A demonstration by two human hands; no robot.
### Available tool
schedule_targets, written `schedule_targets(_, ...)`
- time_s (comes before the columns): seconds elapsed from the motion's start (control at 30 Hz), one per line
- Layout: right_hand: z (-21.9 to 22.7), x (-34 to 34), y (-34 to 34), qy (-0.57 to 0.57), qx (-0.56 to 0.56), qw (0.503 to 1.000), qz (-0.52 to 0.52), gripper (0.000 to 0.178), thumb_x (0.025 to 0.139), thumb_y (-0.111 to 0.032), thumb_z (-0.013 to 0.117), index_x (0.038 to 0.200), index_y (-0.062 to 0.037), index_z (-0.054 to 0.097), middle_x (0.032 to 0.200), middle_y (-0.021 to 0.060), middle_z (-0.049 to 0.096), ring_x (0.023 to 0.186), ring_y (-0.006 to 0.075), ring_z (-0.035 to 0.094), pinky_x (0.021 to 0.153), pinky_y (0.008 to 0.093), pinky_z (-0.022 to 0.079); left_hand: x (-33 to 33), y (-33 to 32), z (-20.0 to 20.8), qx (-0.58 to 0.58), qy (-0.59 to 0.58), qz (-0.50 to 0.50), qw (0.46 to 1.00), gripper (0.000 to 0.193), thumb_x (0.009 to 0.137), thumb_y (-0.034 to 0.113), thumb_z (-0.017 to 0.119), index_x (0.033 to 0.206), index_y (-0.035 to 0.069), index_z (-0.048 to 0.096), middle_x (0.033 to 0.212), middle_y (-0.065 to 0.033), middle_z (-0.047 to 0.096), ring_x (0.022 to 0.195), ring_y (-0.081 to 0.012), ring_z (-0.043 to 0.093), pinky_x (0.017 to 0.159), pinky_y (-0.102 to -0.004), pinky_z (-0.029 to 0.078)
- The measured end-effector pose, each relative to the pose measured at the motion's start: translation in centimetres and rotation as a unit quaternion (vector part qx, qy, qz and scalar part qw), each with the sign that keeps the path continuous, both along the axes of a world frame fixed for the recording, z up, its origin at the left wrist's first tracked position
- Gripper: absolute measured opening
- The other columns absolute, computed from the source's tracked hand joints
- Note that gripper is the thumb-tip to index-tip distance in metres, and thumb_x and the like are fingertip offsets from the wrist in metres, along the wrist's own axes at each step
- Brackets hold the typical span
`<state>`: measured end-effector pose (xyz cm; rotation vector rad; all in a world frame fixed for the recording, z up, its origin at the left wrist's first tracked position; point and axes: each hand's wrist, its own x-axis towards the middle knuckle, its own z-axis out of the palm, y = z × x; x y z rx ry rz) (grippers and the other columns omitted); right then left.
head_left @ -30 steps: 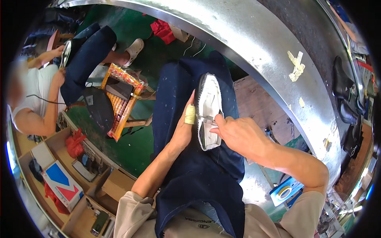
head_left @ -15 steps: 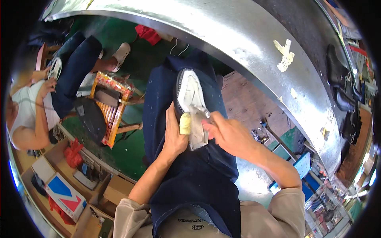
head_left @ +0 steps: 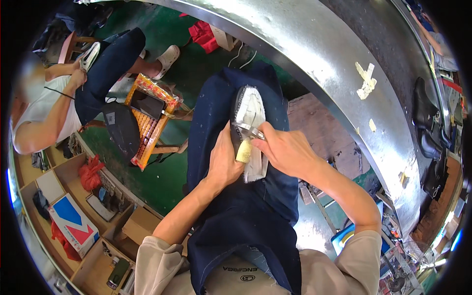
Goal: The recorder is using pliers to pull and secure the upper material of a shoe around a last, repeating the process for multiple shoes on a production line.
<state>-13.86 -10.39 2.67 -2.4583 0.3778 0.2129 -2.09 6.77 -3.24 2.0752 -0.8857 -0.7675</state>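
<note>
A shoe point(head_left: 250, 105) lies sole side up on my dark blue apron point(head_left: 211, 118), its pale underside showing inside a black stitched edge. My left hand point(head_left: 225, 160) grips it from the left, the thumb bound in a yellow wrap point(head_left: 244, 151). In my closed right hand point(head_left: 287, 150) is a pincer-like metal tool point(head_left: 250, 130), its shiny head at the black edge midway along the shoe. My fingers hide its handles. Whether the jaws bite the edge is too small to tell.
A curved metal bench point(head_left: 314, 44) arches in front, with black shoes point(head_left: 425, 110) at the far right. To the left stand a bamboo stool point(head_left: 147, 132) and wooden compartments point(head_left: 64, 169) holding boxes and bags. Another person point(head_left: 54, 101) sits at the left with a shoe.
The tool has moved from low on the shoe onto its black left edge. My right hand has turned with it. The whole view has shifted a little.
</note>
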Motion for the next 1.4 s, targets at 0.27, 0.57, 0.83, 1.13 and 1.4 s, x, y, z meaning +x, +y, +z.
schedule_targets(0.27, 1.0, -3.8, 1.5, 0.016, 0.124, 0.989, 0.082, 0.039, 0.104, -0.037, 0.061, 0.097, 0.0002, 0.052, 0.081, 0.0229, 0.069, 0.071, 0.0416, 0.069, 0.06, 0.0506, 0.052, 2.2, -0.4, 1.3, 0.01, 0.068, -0.06, 0.996, 0.078, 0.104, 0.032, 0.052, 0.159, -0.006, 0.011, 0.131, -0.038, 0.06, 0.119, -0.0549, 0.06, 0.101, -0.0511, 0.049)
schedule_targets(0.57, 2.4, -5.8, 0.8, 0.181, 0.273, 0.945, -0.014, 0.036, 0.104, -0.033, 0.061, 0.096, -0.0001, 0.052, 0.06, 0.0195, 0.063, 0.061, 0.043, 0.066, 0.056, 0.051, 0.05, -1.8, 2.5, -0.6, -0.125, 0.182, -0.057, 0.974, 0.093, 0.107, 0.024, 0.054, 0.162, -0.002, -0.016, 0.172, -0.0244, -0.006, 0.16, -0.0331, 0.001, 0.128, -0.0412, 0.005)
schedule_targets(0.83, 0.4, -2.2, 1.3, -0.042, 0.04, 0.998, 0.019, 0.026, 0.102, -0.027, 0.062, 0.113, -0.0037, 0.058, 0.094, 0.0144, 0.072, 0.079, 0.0333, 0.072, 0.063, 0.0416, 0.055, -1.2, 1.4, -1.2, -0.128, 0.197, -0.08, 0.969, 0.12, 0.093, 0.032, 0.077, 0.162, 0.0, -0.015, 0.17, -0.0299, 0.005, 0.158, -0.0395, 0.014, 0.127, -0.0473, 0.017)
schedule_targets(1.13, 1.4, -1.2, -1.6, 0.083, 0.474, 0.86, -0.17, 0.035, 0.112, -0.034, 0.043, 0.112, -0.0022, 0.057, 0.075, 0.0098, 0.068, 0.063, 0.0238, 0.068, 0.061, 0.0371, 0.054, 1.8, -1.4, -0.7, -0.262, 0.419, 0.064, 0.867, 0.058, 0.113, 0.027, 0.045, 0.164, 0.008, 0.026, 0.16, -0.0131, 0.041, 0.146, -0.0216, 0.041, 0.121, -0.0352, 0.031)
schedule_targets(1.4, -1.8, -1.9, 4.8, -0.028, 0.441, 0.845, -0.301, 0.035, 0.112, -0.032, 0.045, 0.104, 0.0001, 0.057, 0.064, 0.009, 0.062, 0.052, 0.0164, 0.061, 0.053, 0.0325, 0.048, 1.5, -2.8, -0.5, -0.058, 0.212, 0.097, 0.971, 0.06, 0.107, 0.033, 0.05, 0.152, -0.005, 0.039, 0.152, -0.0272, 0.049, 0.139, -0.0347, 0.052, 0.114, -0.038, 0.041)
